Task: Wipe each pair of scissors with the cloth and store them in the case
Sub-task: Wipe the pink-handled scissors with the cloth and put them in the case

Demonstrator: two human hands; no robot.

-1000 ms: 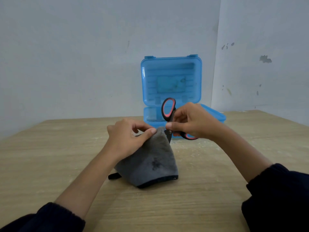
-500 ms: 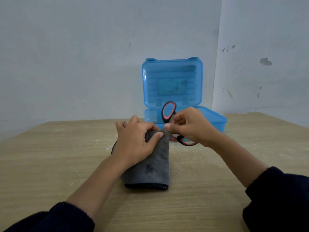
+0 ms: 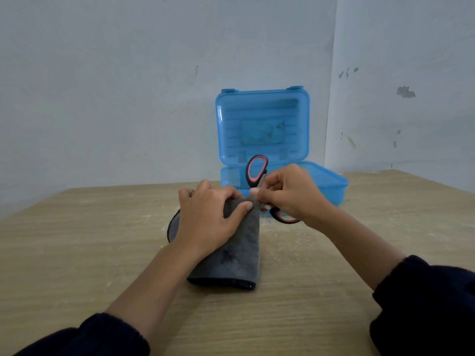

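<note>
While the one pair of scissors (image 3: 259, 186) stands handles-up over the tabletop (image 3: 77, 240), blades buried in the single grey cloth (image 3: 239, 255), the right hand (image 3: 290, 194) has its grip pinched on it and the left hand (image 3: 208, 219) squeezes the cloth. Behind sits one open blue case (image 3: 264, 129).

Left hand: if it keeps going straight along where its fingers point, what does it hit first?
Likely the right hand. The left hand grips the grey cloth, its fingers pointing right and slightly away, toward the scissors. Depth is unclear.
</note>
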